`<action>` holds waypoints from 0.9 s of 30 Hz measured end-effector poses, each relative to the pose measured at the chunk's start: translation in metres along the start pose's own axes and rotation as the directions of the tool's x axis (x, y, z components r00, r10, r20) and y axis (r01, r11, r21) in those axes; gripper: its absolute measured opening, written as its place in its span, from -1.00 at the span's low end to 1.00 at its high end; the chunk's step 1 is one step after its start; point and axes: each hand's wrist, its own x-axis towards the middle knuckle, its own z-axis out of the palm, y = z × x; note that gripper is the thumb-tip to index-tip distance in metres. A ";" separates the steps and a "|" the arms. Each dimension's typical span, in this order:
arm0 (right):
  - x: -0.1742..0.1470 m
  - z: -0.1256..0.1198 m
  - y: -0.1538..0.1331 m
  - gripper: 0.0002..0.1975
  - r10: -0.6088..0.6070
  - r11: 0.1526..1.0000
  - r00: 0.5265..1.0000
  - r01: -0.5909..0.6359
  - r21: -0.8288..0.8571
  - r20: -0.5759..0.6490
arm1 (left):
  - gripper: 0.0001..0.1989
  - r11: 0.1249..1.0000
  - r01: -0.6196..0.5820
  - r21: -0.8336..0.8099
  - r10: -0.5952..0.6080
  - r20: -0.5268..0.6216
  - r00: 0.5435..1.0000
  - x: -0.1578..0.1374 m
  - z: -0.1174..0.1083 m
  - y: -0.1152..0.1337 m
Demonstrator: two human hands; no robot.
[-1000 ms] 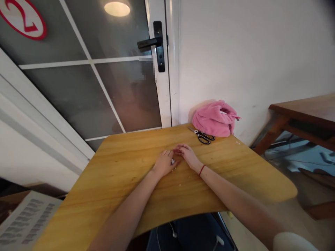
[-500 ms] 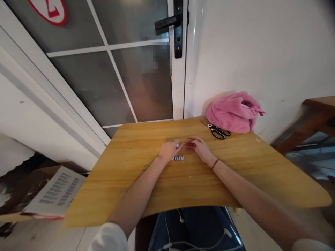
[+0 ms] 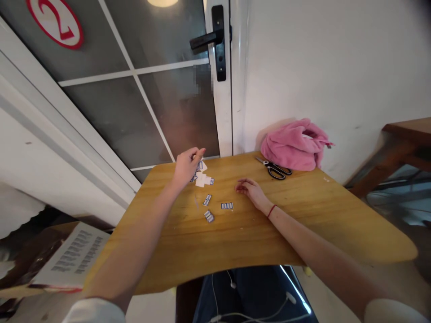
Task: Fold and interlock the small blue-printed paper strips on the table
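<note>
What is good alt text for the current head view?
A person's left hand is at a cluster of small white pieces on a wooden table; blue-marked pieces lie nearer, left of the loosely curled right hand. Scissors and a pink cloth lie beyond.

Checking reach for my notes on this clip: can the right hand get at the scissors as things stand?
Probably yes: the scissors lie just beyond the right hand, and nothing visible stands between them.

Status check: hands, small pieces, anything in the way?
Left hand at the pile of white pieces, grip unclear. Right hand loosely curled, right of the blue-marked pieces. Scissors by pink cloth, apart from both hands; nothing seems in the way.
</note>
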 end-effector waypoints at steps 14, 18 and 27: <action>-0.005 0.002 -0.002 -0.87 -0.001 0.997 1.000 0.004 -0.076 0.031 | -0.51 0.973 -0.139 0.186 0.056 0.391 0.918 -0.020 0.032 -0.011; -0.006 0.002 -0.003 -0.87 0.009 0.995 1.000 -0.007 -0.104 0.024 | -0.55 0.967 -0.171 0.187 0.052 0.513 0.857 -0.040 0.046 -0.030; -0.005 0.008 -0.001 -0.91 -0.007 0.992 1.000 0.010 -0.127 0.022 | -0.31 0.935 -0.190 0.300 -0.077 0.693 0.717 -0.129 0.018 -0.045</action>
